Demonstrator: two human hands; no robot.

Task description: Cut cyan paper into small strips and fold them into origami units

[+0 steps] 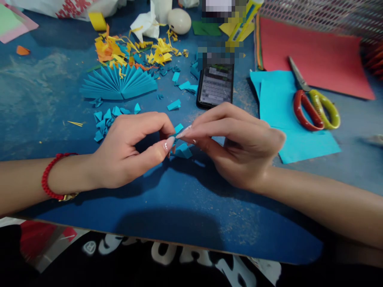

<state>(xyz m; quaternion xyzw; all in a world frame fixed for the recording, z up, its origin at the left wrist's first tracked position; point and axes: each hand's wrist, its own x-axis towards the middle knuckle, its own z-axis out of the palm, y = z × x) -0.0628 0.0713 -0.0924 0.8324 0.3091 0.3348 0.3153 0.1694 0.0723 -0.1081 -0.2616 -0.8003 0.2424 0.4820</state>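
Between the fingertips of both hands is a small piece of blue paper (pixel 175 136), mostly covered by the fingers. My left hand (pixel 134 147) pinches it from the left, thumb against forefinger. From the right, my right hand (pixel 236 141) closes its fingertips on the same piece. Loose blue paper strips (pixel 183 151) lie on the table just below and beyond the fingertips. A heap of small folded blue paper pieces (pixel 103 124) sits behind my left hand. Farther back rests a pleated blue paper fan (pixel 119 84).
Scissors (pixel 308 95) with red and yellow handles lie on blue paper sheets (pixel 277 99) at right, beside red paper (pixel 314 52). A phone (pixel 216 81) lies beyond my right hand. Yellow and orange scraps (pixel 161 52), a white egg-shaped object (pixel 179 21) and a glue stick (pixel 243 24) are farther back.
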